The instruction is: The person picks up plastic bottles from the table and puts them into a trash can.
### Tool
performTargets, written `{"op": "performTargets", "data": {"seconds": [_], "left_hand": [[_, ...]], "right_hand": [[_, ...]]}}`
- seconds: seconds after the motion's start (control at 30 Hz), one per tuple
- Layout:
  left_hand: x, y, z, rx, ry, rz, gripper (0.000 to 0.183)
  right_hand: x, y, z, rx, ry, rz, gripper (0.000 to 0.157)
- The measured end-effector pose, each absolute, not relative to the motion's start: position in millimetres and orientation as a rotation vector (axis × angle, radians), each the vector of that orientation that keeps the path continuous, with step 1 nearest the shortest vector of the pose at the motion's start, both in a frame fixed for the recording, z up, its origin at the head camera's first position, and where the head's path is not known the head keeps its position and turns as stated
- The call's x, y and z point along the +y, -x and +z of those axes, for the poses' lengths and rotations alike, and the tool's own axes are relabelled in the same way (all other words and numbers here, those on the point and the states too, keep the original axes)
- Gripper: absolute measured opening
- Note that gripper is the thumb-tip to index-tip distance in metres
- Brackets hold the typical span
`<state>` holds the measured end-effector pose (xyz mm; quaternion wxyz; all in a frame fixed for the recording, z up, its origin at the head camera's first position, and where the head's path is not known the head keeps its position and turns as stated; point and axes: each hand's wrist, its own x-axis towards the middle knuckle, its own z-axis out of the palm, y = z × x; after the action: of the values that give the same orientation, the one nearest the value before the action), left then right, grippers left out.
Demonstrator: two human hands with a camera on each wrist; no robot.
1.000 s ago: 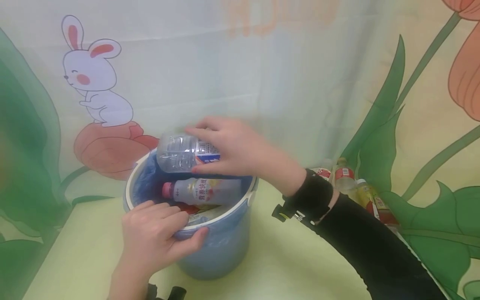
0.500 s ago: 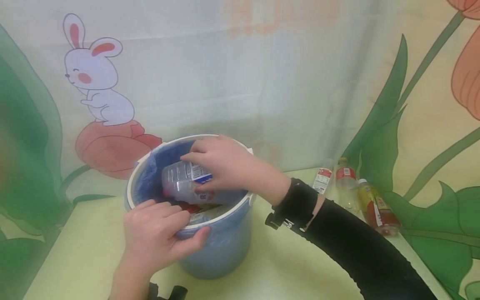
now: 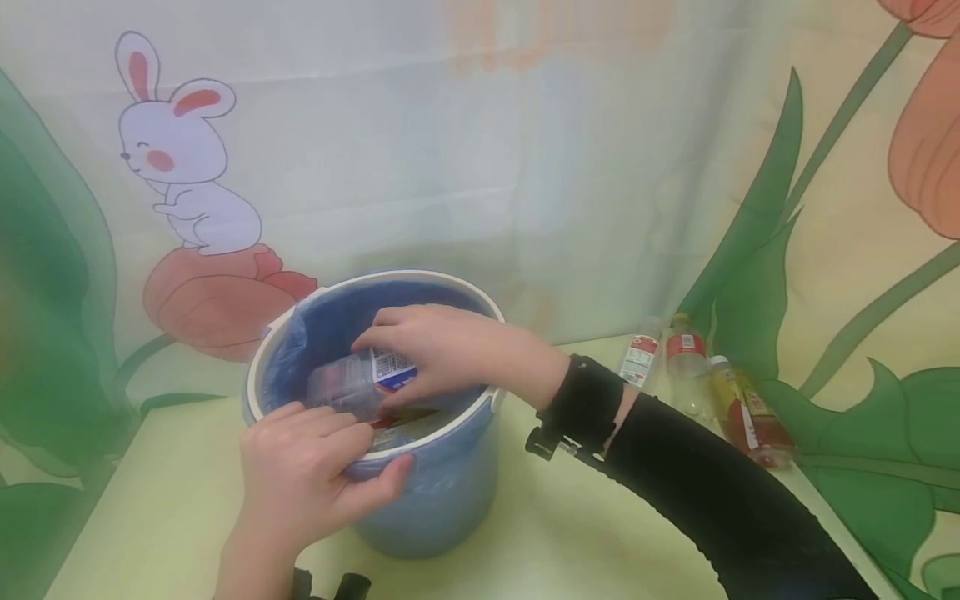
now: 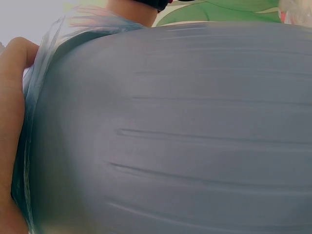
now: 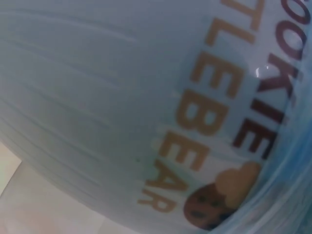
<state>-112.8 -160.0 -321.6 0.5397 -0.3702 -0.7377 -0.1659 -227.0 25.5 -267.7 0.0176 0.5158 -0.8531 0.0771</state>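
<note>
A blue bucket (image 3: 442, 508) with a white rim and a blue plastic liner stands on the table. My left hand (image 3: 303, 458) grips its near left rim, fingers over the edge and thumb outside. Inside the bucket, my right hand (image 3: 457, 350) holds a clear plastic bottle (image 3: 339, 385) with a white and blue label, lying sideways between fingers and thumb. Beneath it, other contents are mostly hidden. The left wrist view shows the ribbed bucket wall (image 4: 185, 122) close up, with part of my left hand (image 4: 12, 107) at the edge. Printed letters (image 5: 204, 112) cover the wall in the right wrist view.
At the table's right side lie several bottles: one with a red and white label (image 3: 637, 360), a clear one with a red label (image 3: 686, 354), and one with a yellow label and reddish contents (image 3: 750, 412). A printed curtain (image 3: 420, 150) hangs behind the yellow-green table (image 3: 570, 517).
My right hand has lowered the clear bottle from rim height down into the bucket, now covering the pink-capped bottle. My left hand has stayed on the rim.
</note>
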Motion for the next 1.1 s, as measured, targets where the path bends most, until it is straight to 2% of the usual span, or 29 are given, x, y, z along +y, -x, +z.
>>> {"op": "performTargets", "data": {"seconds": [0.43,0.77,1.1], "left_hand": [[-160.5,111.7,-322.1,-1.770,0.869,-0.399,0.064],[-160.3,113.0,-321.3,-1.744,0.876,-0.393,0.062],[-160.9,114.0,-322.5,-1.754,0.872,-0.382,0.063]], "right_hand": [[23.9,224.5,-269.5,-2.744,-1.677,0.193,0.074],[24.0,226.0,-271.2,-2.772,-1.653,0.199,0.065],[24.7,227.2,-271.8,-2.745,-1.692,0.174,0.066]]}}
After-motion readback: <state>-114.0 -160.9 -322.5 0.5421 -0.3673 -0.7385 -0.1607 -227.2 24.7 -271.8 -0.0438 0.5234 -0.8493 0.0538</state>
